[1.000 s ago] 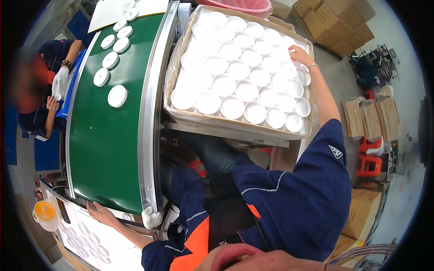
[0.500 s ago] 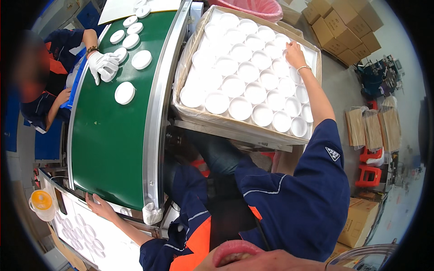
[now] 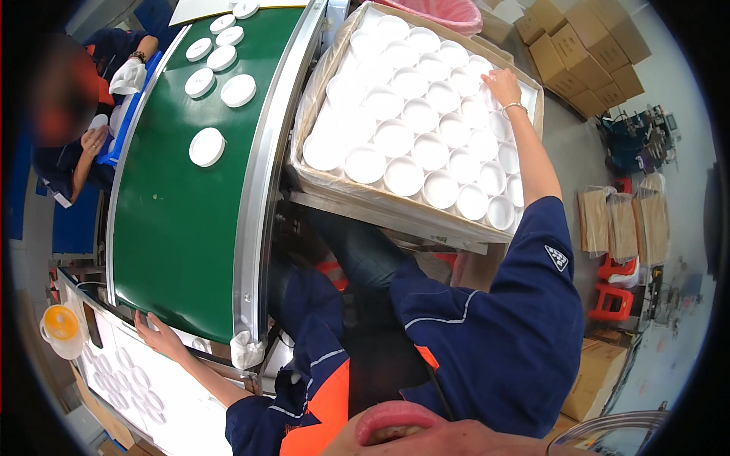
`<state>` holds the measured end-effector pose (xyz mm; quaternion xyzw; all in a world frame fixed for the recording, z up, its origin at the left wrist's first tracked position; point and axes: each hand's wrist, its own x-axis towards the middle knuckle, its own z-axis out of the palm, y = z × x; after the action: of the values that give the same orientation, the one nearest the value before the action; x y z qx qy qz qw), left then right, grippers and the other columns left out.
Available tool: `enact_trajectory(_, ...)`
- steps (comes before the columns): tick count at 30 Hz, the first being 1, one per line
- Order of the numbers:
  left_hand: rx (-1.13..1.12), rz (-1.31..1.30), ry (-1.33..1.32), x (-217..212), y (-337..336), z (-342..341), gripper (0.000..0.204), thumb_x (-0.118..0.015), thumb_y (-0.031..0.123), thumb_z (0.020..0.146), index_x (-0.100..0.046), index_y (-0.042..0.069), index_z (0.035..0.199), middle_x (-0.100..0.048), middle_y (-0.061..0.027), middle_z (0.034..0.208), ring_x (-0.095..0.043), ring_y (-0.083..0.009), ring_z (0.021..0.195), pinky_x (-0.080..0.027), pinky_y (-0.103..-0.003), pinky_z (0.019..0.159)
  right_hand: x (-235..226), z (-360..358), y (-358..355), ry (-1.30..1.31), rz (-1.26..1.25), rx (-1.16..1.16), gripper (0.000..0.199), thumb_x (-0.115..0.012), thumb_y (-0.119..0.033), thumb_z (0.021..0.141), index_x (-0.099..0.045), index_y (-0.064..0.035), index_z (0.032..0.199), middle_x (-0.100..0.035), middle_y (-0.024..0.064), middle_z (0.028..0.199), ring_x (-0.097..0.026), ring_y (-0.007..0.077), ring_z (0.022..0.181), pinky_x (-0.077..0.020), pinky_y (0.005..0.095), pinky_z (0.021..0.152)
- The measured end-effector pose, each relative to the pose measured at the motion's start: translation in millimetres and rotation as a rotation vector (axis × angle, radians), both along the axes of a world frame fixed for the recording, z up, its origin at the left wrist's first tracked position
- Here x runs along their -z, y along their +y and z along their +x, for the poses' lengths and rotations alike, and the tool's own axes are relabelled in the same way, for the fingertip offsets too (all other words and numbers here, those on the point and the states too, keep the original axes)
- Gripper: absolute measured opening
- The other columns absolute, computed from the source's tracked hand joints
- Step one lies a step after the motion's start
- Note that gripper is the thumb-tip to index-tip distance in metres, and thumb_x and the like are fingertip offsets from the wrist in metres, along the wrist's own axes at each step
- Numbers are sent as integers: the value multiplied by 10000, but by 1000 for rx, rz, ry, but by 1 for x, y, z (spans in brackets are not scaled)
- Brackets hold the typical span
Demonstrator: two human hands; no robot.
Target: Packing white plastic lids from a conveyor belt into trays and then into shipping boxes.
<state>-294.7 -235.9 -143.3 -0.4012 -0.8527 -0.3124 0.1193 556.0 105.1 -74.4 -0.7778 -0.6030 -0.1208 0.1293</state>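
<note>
My right hand (image 3: 503, 89) reaches over the far right part of a lined cardboard box (image 3: 411, 207). Its fingers are bent together at the edge of a white round plastic cap (image 3: 477, 67), one of many packed in rows with their hollow sides up. My left hand (image 3: 161, 338) rests by the near end of the green conveyor belt (image 3: 179, 251), fingers stretched out and apart, with nothing seen in it. Beneath it is a bright white light table (image 3: 179, 399). On the belt lie several white caps, the nearest one (image 3: 206, 147) by itself.
Across the belt a co-worker's gloved hand (image 3: 128, 77) is over a blue bin (image 3: 144, 95). More caps (image 3: 122, 380) lie on the light table beside an orange-lidded jug (image 3: 62, 325). A metal rail (image 3: 255, 178) edges the belt. Cartons (image 3: 582, 57) stand at the far right.
The co-worker's gloved hand has drawn back from the belt to the blue bin. My right hand stays at the same part of the box, and my left hand stays by the belt's end.
</note>
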Motion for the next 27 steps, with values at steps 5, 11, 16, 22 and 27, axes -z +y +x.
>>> enact_trajectory(5,-35,-13,-41,0,-3,0,414,-478,338,976,-516,44,1265,-534,-132,1289,-504,-314,1182,-423,-416,953,-38,-22,25,-206,-330,81,509,-772,-490,689,-717,-66,966,-666,157,1071,-594,330,1057,-497,438,867)
enact_trajectory(11,-41,-10,-35,0,-2,1,404,-477,332,978,-517,57,1271,-511,-142,1312,-520,-304,1169,-439,-409,943,-55,-28,49,-207,-501,116,614,-785,-500,650,-669,-73,1077,-665,153,1118,-630,297,1058,-505,409,883)
enact_trajectory(16,-47,-5,-55,-1,-3,-1,415,-483,350,974,-514,83,1290,-496,-150,1320,-539,-310,1149,-436,-410,951,-51,-24,51,-200,-505,87,626,-773,-499,641,-663,-75,1089,-667,145,1116,-641,295,1036,-506,406,881)
enact_trajectory(22,-47,-6,-52,4,-2,-5,413,-487,361,970,-516,114,1300,-488,-156,1325,-554,-315,1129,-431,-408,955,-51,-18,54,-203,-527,52,597,-764,-478,644,-670,-65,1065,-670,144,1102,-641,300,1024,-513,400,867)
enact_trajectory(27,-65,-38,-22,-3,-5,-3,412,-476,363,973,-511,122,1305,-484,-147,1325,-548,-309,1134,-431,-409,956,-48,-21,50,-191,-418,-33,471,-757,-434,641,-714,-15,851,-695,168,977,-665,307,924,-525,400,803)
